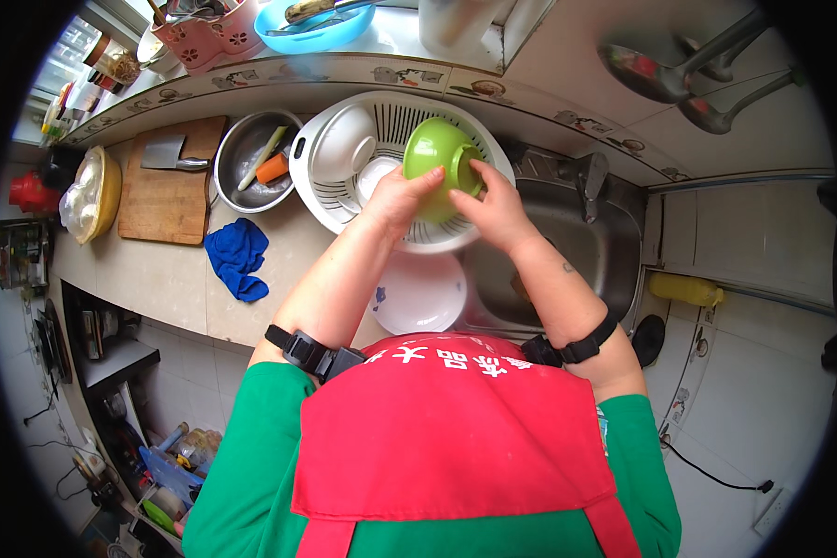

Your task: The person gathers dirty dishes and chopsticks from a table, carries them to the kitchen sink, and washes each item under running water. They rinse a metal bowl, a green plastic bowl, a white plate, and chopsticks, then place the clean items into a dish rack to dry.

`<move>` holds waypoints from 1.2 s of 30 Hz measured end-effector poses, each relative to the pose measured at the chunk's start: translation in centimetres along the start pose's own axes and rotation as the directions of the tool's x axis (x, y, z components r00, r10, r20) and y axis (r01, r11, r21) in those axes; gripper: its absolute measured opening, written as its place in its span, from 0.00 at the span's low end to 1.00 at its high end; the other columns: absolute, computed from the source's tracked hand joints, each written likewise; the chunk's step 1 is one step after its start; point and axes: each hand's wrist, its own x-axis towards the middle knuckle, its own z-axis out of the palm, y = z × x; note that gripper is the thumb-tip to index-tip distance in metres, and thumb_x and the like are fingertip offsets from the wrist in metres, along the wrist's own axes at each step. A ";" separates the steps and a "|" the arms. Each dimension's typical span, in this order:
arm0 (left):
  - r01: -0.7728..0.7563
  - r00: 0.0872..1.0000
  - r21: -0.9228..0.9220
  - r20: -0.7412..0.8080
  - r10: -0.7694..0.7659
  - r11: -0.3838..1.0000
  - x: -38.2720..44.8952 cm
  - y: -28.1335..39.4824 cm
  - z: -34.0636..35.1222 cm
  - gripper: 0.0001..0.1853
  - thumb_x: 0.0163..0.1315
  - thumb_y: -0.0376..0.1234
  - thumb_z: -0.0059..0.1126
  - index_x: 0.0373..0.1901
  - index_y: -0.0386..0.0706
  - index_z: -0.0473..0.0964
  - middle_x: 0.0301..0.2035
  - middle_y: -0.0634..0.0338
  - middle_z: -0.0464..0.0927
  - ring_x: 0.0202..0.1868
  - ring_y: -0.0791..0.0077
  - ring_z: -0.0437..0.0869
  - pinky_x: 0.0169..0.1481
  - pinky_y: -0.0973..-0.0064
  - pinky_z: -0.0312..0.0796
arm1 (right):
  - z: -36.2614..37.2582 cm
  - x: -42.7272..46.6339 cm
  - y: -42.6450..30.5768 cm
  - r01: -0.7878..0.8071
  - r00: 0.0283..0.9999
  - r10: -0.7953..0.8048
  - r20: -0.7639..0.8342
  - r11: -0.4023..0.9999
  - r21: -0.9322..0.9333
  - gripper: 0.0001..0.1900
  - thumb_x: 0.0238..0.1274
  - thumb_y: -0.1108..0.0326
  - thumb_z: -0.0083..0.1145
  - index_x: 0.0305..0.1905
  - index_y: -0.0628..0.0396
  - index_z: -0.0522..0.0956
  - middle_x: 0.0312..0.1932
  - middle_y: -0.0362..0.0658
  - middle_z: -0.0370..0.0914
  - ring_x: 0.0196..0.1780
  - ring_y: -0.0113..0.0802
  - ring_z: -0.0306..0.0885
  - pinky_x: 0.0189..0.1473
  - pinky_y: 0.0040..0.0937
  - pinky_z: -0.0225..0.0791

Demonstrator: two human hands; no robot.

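Both my hands are on a green bowl (429, 146), which is tipped with its foot ring toward the right. My left hand (404, 199) grips its near left side, thumb on the outer wall. The fingers of my right hand (492, 206) are at the foot ring. The bowl is over the right part of a white plastic colander basket (314, 199). Inside the basket a white bowl (342, 143) leans at the left, foot outward. A smaller white dish (376, 174) lies beside it, partly hidden by my left hand.
A white plate (422, 296) lies in front of the basket, beside the steel sink (607, 258) and its faucet (589, 178). Leftward are a steel bowl (240, 199) with cut vegetables, a blue cloth (237, 258), and a wooden cutting board (160, 209) bearing a cleaver (164, 152). Ladles (642, 73) hang upper right.
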 end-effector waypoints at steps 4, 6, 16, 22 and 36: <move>-0.097 0.994 0.109 0.053 0.092 0.989 -0.9 -1.0 0.4 0.26 0.61 0.35 0.68 0.60 0.40 0.72 0.52 0.59 0.79 0.53 0.71 0.79 0.60 0.71 0.69 | -1.0 -0.1 -0.6 -0.194 0.981 0.184 0.062 0.934 0.300 0.41 0.59 0.50 0.66 0.67 0.70 0.64 0.64 0.59 0.69 0.66 0.43 0.68 0.67 0.35 0.61; -0.126 0.989 0.090 0.086 0.118 0.988 -1.6 -1.4 0.9 0.26 0.61 0.35 0.68 0.60 0.41 0.72 0.52 0.60 0.79 0.54 0.72 0.78 0.62 0.70 0.67 | -1.3 -0.4 -1.6 -0.232 0.973 0.220 0.075 0.927 0.295 0.42 0.60 0.51 0.66 0.69 0.71 0.61 0.65 0.59 0.67 0.68 0.42 0.66 0.68 0.34 0.59; -0.135 0.963 0.047 0.243 0.120 0.990 -2.5 -0.7 2.7 0.21 0.64 0.32 0.64 0.58 0.40 0.74 0.50 0.63 0.79 0.52 0.78 0.78 0.59 0.76 0.69 | -1.9 -2.0 -2.1 -0.042 0.987 0.091 -0.131 0.942 0.332 0.39 0.55 0.54 0.69 0.65 0.69 0.66 0.62 0.57 0.71 0.65 0.43 0.70 0.65 0.35 0.63; -0.119 0.932 0.195 0.359 0.042 0.974 -3.4 -1.4 5.1 0.17 0.64 0.29 0.62 0.55 0.39 0.77 0.50 0.63 0.79 0.51 0.79 0.78 0.56 0.78 0.71 | -3.8 -5.5 -3.2 -0.058 0.987 0.143 -0.070 0.734 0.677 0.37 0.65 0.60 0.62 0.69 0.66 0.57 0.67 0.53 0.62 0.70 0.39 0.62 0.69 0.39 0.58; -0.732 0.664 0.678 0.732 0.156 -0.066 -5.3 -0.3 7.5 0.18 0.53 0.29 0.64 0.48 0.42 0.79 0.46 0.53 0.79 0.44 0.52 0.80 0.50 0.61 0.75 | -5.4 -6.8 -2.8 -0.374 0.913 0.296 0.281 0.336 0.864 0.22 0.65 0.56 0.56 0.57 0.58 0.73 0.51 0.46 0.78 0.55 0.37 0.77 0.56 0.43 0.73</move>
